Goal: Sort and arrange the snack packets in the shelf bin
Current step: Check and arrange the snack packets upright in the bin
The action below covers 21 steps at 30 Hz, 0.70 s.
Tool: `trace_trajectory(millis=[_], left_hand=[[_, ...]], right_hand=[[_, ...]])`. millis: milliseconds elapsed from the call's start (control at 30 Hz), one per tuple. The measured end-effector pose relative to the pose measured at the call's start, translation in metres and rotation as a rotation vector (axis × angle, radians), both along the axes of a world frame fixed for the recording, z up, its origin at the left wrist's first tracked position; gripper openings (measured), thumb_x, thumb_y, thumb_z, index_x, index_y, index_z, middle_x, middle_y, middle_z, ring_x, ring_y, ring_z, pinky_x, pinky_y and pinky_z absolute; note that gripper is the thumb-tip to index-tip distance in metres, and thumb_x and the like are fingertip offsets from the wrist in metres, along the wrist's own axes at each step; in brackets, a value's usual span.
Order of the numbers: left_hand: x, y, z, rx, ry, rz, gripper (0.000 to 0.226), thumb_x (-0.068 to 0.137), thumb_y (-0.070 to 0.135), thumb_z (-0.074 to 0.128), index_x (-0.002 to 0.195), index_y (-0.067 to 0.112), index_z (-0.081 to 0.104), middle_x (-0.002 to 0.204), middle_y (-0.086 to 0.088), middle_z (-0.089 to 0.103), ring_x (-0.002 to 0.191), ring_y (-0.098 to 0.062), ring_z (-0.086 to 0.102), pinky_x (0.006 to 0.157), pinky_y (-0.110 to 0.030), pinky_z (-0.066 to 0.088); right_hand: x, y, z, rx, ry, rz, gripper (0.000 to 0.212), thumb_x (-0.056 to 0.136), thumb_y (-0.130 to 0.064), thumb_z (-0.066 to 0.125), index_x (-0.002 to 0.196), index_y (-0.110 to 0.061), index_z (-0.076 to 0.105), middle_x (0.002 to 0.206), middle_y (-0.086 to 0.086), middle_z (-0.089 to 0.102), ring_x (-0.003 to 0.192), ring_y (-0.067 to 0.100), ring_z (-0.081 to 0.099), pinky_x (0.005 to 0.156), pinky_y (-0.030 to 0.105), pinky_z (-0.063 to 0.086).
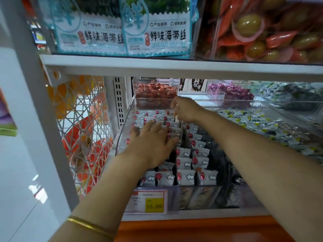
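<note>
A clear plastic shelf bin (122, 135) on the lower shelf holds several small white snack packets (186, 177) with a red dot and cloud print, standing in rows. My left hand (152, 142) lies flat on the packets in the left rows, fingers spread and straight, pressing them. Farther back, my right hand (184, 109) reaches down into the bin with its fingers curled round the tops of the rear packets (172, 117). A dark gap shows on the bin's right side.
A neighbouring clear bin (262, 123) with green-and-white packets sits to the right. Bins of red (155, 92) and purple (230, 92) sweets stand behind. A white wire basket (83, 130) hangs left. The upper shelf edge (174, 65) is close overhead. A yellow price tag (154, 205) fronts the bin.
</note>
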<state>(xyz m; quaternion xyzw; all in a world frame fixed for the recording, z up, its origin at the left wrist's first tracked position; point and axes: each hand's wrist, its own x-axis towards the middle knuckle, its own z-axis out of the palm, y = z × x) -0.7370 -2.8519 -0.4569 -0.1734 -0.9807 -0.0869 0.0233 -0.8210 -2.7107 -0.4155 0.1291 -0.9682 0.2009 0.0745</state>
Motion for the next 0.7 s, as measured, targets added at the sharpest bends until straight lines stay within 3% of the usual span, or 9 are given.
trace_trajectory(millis=[100,200,467,600,700], left_hand=[[0.002,0.000,-0.003,0.035,0.007,0.000,0.062,0.096,0.055,0.018,0.149,0.024,0.016,0.159,0.004,0.003,0.145,-0.016,-0.007,0.113,-0.054,-0.005],[0.001,-0.003,-0.003,0.062,0.016,0.003,0.061,0.095,0.055,0.019,0.148,0.025,0.020,0.158,0.004,0.007,0.145,-0.015,-0.005,0.114,-0.054,-0.004],[0.004,-0.008,0.000,0.149,0.046,-0.003,0.052,0.097,0.049,0.023,0.143,0.025,0.034,0.156,0.005,0.019,0.144,-0.012,0.003,0.113,-0.050,-0.001],[0.007,-0.008,0.003,0.206,0.040,0.007,0.050,0.098,0.048,0.025,0.138,0.023,0.042,0.153,0.003,0.026,0.142,-0.013,0.009,0.115,-0.050,0.002],[0.009,-0.007,0.006,0.233,0.047,0.007,0.049,0.098,0.045,0.028,0.134,0.018,0.047,0.147,-0.004,0.036,0.138,-0.022,0.023,0.114,-0.048,0.016]], right_hand=[[-0.016,0.006,0.004,-0.007,0.138,-0.122,0.019,0.090,0.001,0.048,0.106,-0.005,0.055,0.109,0.014,0.059,0.094,0.022,0.054,0.073,0.028,0.042],[-0.028,0.002,0.001,0.066,0.148,-0.158,0.020,0.090,-0.001,0.049,0.107,-0.005,0.059,0.110,0.014,0.061,0.097,0.024,0.057,0.083,0.030,0.046],[-0.039,-0.007,-0.020,0.319,0.157,-0.208,0.021,0.090,-0.018,0.057,0.108,-0.008,0.063,0.109,0.013,0.064,0.102,0.030,0.059,0.084,0.033,0.046],[-0.038,-0.007,-0.010,0.218,0.192,-0.233,0.018,0.089,-0.017,0.059,0.104,-0.006,0.062,0.103,0.011,0.064,0.096,0.027,0.060,0.081,0.034,0.048],[-0.025,-0.004,0.005,0.028,0.283,-0.287,0.012,0.091,-0.010,0.050,0.094,-0.004,0.061,0.099,0.015,0.064,0.090,0.030,0.062,0.076,0.035,0.050]])
